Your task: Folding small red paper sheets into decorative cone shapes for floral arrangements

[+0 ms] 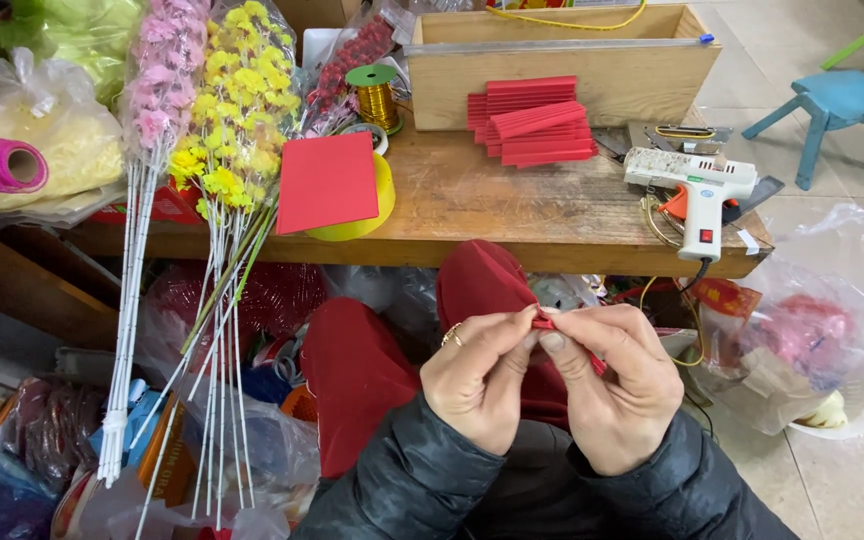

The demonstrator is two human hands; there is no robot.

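Paper strip (564,334), red and narrow, is pinched between both hands above the lap, just below the wooden table (512,215) edge. Left hand (472,375) fingertips are closed on its near end; right hand (620,385) thumb and forefinger are closed further along it. Strip is judged light, thin, easily creased or torn; hold is best taken at the ends, gently. A white glue gun (697,195) and 1 stack of red folded pieces (537,122) lie on the table.
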